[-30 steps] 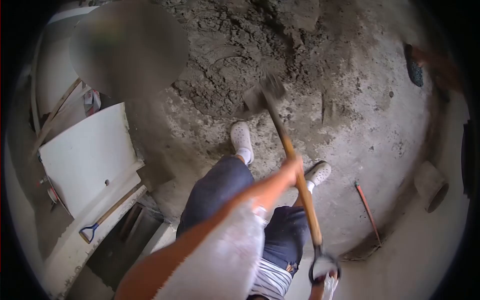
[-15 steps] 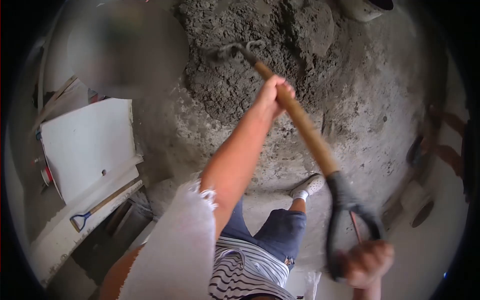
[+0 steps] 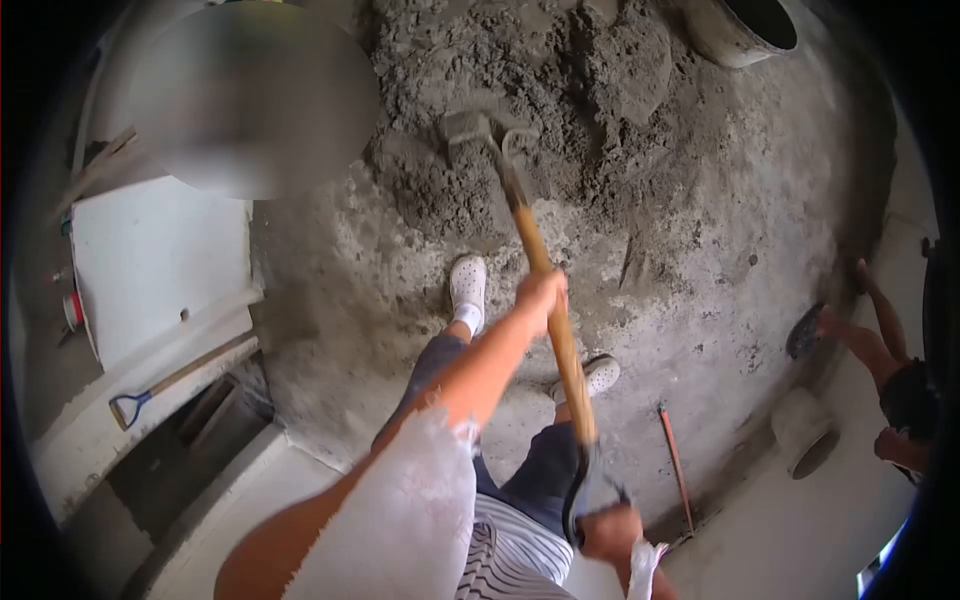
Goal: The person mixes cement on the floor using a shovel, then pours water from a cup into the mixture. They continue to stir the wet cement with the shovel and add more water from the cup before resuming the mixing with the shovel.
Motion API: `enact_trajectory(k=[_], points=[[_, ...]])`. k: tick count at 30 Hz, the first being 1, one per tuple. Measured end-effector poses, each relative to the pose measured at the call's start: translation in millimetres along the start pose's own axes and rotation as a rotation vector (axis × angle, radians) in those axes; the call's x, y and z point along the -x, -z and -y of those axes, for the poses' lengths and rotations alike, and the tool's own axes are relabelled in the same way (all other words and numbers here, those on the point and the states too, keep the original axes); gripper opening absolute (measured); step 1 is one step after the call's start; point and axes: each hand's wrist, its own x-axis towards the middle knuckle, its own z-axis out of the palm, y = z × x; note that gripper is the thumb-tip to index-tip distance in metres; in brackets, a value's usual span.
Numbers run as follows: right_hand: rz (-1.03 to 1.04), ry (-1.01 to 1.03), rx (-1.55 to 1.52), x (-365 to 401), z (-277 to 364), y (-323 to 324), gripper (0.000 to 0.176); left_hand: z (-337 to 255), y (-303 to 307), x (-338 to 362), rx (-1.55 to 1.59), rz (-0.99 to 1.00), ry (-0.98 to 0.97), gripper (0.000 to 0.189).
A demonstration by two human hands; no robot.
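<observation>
My left hand (image 3: pixel 541 290) is wrapped round the wooden shaft of a shovel (image 3: pixel 565 350), about midway along it. At the shaft's near end my right hand (image 3: pixel 612 532) is closed on the black D-shaped handle. The shovel's blade (image 3: pixel 468 127) rests against a heap of wet grey mortar (image 3: pixel 440 180), and part of its edge is lost in the mix. My two feet, in white clogs (image 3: pixel 467 285), stand on the floor just short of the heap.
A bucket (image 3: pixel 735 30) lies tipped by the heap, and another (image 3: pixel 805 440) lies to the right. A red-orange bar (image 3: pixel 676 470) is on the floor. Another shovel (image 3: pixel 180 385) lies beside a white board (image 3: pixel 160 260) at left. A person (image 3: pixel 880 360) is at the right edge.
The shovel has come back towards my body and swung more upright. Both hands moved with it, the right one leftward. My left foot and more of the person at right now show.
</observation>
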Motion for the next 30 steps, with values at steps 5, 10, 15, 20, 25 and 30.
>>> enact_trajectory(k=[5, 10, 15, 20, 25, 30], points=[[-0.026, -0.031, -0.111, 13, 9, -22, 0.012, 49, 4, 5, -0.112, -0.037, 0.113, 0.014], [-0.01, 0.007, -0.002, 64, -18, -123, 0.011, 97, -13, 74, -0.073, -0.027, 0.01, 0.012], [-0.207, 0.018, -0.239, 49, -27, -139, 0.017, 120, -9, 66, -0.144, -0.032, -0.07, 0.011], [-0.153, 0.016, -0.101, 29, -23, -69, 0.016, 94, -12, -11, -0.123, -0.043, 0.017, 0.016], [-0.415, 0.068, -0.088, 57, -22, -82, 0.009, 118, -9, -5, -0.072, -0.015, 0.061, 0.017], [-0.772, 0.026, -0.093, 88, -12, -61, 0.013, 81, -21, 16, -0.085, 0.058, 0.108, 0.016]])
